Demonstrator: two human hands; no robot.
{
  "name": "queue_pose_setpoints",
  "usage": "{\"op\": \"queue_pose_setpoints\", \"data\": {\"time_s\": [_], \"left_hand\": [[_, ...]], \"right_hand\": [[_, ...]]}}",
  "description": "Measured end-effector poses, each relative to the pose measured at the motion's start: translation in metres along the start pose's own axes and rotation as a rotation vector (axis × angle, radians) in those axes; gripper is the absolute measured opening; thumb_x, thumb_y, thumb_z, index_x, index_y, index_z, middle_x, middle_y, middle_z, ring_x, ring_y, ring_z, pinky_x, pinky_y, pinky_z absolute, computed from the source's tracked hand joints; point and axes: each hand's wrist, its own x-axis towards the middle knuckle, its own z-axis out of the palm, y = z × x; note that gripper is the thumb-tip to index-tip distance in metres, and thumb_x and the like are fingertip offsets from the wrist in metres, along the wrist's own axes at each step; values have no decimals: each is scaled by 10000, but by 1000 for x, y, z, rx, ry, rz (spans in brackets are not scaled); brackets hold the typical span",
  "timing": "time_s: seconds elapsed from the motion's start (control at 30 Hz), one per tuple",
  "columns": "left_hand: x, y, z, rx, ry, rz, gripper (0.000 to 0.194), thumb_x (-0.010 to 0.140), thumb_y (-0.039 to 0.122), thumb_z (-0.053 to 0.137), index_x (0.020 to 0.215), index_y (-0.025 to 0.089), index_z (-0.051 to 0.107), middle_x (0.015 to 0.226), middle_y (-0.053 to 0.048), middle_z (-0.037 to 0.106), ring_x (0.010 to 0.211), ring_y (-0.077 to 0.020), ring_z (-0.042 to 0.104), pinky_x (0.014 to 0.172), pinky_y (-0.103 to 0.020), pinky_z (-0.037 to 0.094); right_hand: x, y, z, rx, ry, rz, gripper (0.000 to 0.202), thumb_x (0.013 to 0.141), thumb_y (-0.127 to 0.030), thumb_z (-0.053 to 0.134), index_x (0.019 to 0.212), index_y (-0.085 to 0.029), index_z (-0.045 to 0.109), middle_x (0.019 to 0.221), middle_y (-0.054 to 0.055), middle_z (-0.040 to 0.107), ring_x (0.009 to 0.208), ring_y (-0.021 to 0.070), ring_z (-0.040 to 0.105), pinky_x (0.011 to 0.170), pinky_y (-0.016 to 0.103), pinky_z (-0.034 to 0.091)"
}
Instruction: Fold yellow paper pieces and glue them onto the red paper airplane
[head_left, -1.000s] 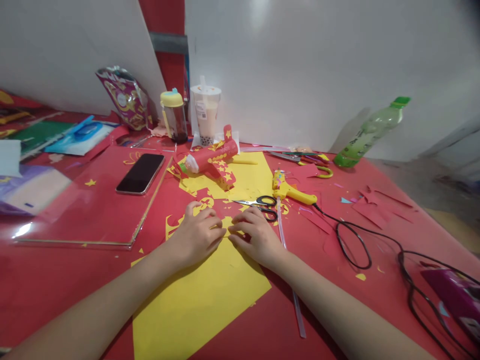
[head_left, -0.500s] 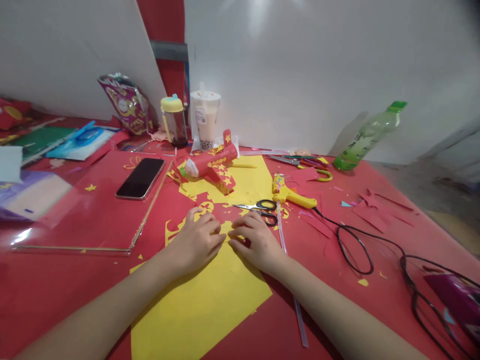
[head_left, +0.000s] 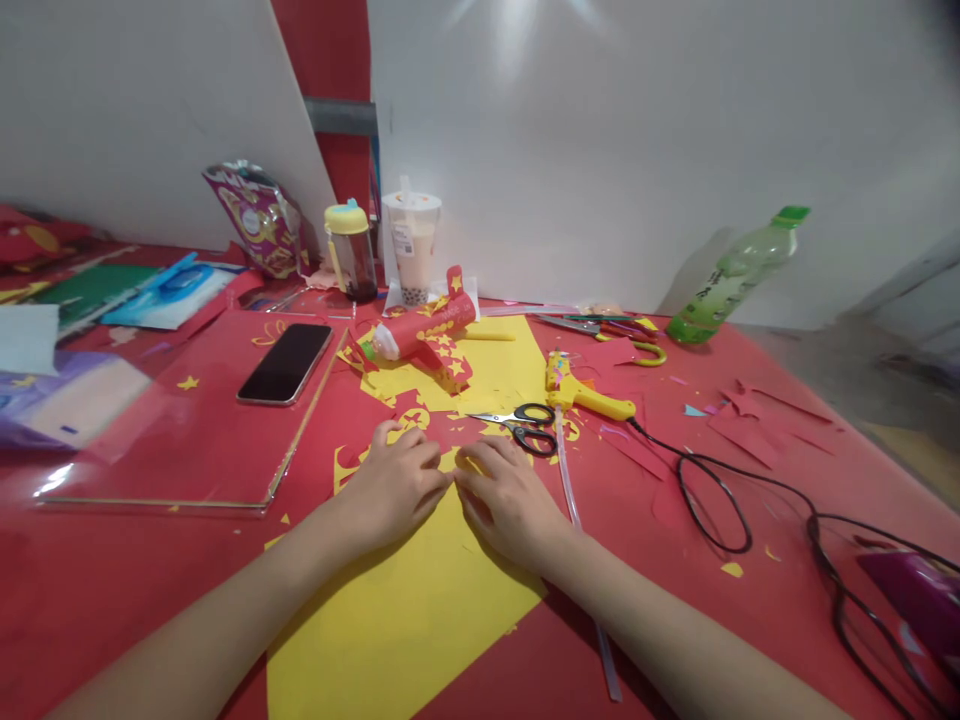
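My left hand [head_left: 401,478] and my right hand [head_left: 504,500] meet over the top part of a yellow paper sheet [head_left: 390,630]. The thumbs and fingers of both are bent in, with the tips almost touching each other. Whatever lies between the fingertips is too small and covered to make out. Just beyond my right hand are small scissors [head_left: 517,425] with black handles, blades apart. Yellow paper scraps with star cut-outs [head_left: 415,420] lie past my left hand. Farther back rests a red paper rocket-like tube [head_left: 427,328] decorated with yellow stars.
Right of the scissors lies a yellow glue gun [head_left: 592,398] with a clear glue stick [head_left: 568,490] and a looped black cord [head_left: 720,480]. A phone [head_left: 286,364] is on the left. A lidded bottle [head_left: 351,255], a bubble tea cup [head_left: 414,245] and a green bottle [head_left: 739,275] stand behind.
My right hand has turned slightly, its fingers drawing closer over the paper beside my left fingertips. The whole view has shifted a little; the objects on the table stay in place.
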Motion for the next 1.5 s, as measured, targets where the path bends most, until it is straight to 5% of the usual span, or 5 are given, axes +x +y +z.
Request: {"op": "queue_pose_setpoints", "data": {"time_s": [0.37, 0.77, 1.1, 1.5], "left_hand": [[-2, -4, -7, -76, -68, -113, 270, 853, 300, 422, 778, 275, 681, 705, -14, 514, 748, -177, 443, 718, -376, 254], [-3, 3, 4, 17, 92, -156, 264, 804, 252, 505, 578, 207, 633, 609, 12, 565, 730, -164, 482, 806, -433, 219], [-3, 4, 6, 85, 132, -18, 298, 833, 336, 470, 625, 163, 594, 660, -19, 592, 732, -184, 484, 826, -439, 252], [-5, 0, 12, 42, 181, -9, 248, 854, 188, 401, 679, 163, 575, 661, -13, 576, 719, -166, 494, 832, -413, 268]], "right_hand": [[2, -5, -5, -103, -58, 143, 136, 765, -209, 516, 764, -206, 652, 935, 75, 565, 954, 246, 457, 729, 389, 319], [1, -7, -6, -141, -20, 214, 167, 758, -211, 567, 597, -168, 554, 808, 57, 586, 913, 233, 508, 707, 358, 322], [-1, -3, -3, -57, 37, 162, 114, 755, -262, 562, 707, -161, 545, 883, 98, 585, 941, 260, 466, 754, 393, 364], [-1, 6, 2, 136, 66, 188, 61, 735, -219, 588, 744, -171, 551, 885, 84, 576, 877, 228, 471, 745, 390, 393]]}}
